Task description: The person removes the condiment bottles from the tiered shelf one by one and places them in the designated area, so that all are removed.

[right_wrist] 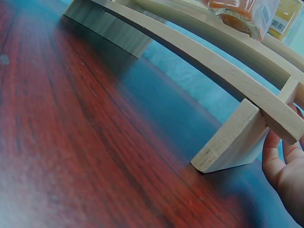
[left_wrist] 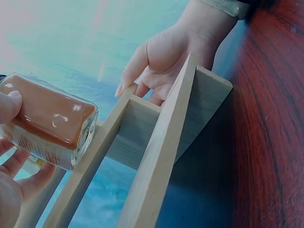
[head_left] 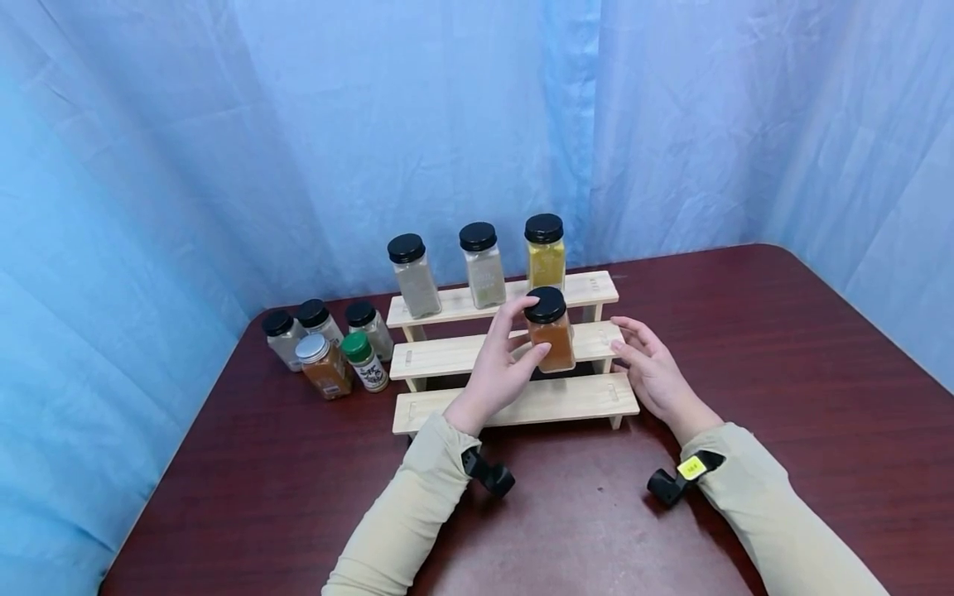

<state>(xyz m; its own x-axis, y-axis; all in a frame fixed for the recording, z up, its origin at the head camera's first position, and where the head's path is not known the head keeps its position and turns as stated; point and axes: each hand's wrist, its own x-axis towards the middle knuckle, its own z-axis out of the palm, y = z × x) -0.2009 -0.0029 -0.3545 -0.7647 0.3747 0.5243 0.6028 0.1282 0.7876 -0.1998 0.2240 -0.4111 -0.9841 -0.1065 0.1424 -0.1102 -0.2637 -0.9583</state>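
Blue curtains are hanging behind a dark red wooden table (head_left: 745,348), where a three-step wooden rack (head_left: 447,356) is standing. From the person's left hand (head_left: 498,368) outward: its fingers and thumb are curling round an orange spice jar (head_left: 551,335) with a black cap, holding it at the right part of the rack's middle step. In the head view the jar is standing upright, its long axis vertical and the cap pointing up; whether its base is resting on the step or hanging just above it is hard to make out. In the left wrist view the jar (left_wrist: 47,126) is showing its underside and lower side, with the cap cut off.

Just right of the jar, the right hand (head_left: 652,368) is lying beside the rack's right end with fingers relaxed and spread, gripping nothing; its fingertips are reaching the end of the middle step.

On the top step three black-capped jars are standing: a grey one (head_left: 413,277), a pale one (head_left: 483,266) and a yellow one (head_left: 546,252). Left of the rack, five more jars (head_left: 328,348) are clustering on the table. In the right wrist view the hand (right_wrist: 285,171) is mostly cut off.
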